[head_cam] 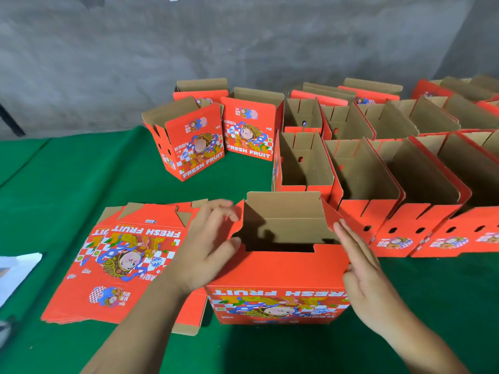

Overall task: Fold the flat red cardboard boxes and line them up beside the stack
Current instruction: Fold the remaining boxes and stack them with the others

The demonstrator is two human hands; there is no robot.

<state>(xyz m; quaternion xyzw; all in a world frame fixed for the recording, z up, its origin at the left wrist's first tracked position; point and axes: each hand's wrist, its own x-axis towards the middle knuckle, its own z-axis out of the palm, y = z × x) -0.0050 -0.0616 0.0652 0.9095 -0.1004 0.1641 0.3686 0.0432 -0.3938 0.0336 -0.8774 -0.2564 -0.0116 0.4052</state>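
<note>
A red "FRESH FRUIT" box (278, 279) stands opened up in front of me on the green table, its brown inside showing. My left hand (208, 247) grips its left side flap, fingers curled over the flap's edge. My right hand (364, 268) presses flat with straight fingers against the box's right side flap. To the left lies the stack of flat red boxes (116, 263), printed side up.
Several folded open boxes (378, 184) stand in rows at the right and back. Two upright boxes (194, 141) stand at the back centre. A white sheet (16, 268) lies at the left edge. A grey wall rises behind the green table (81, 171).
</note>
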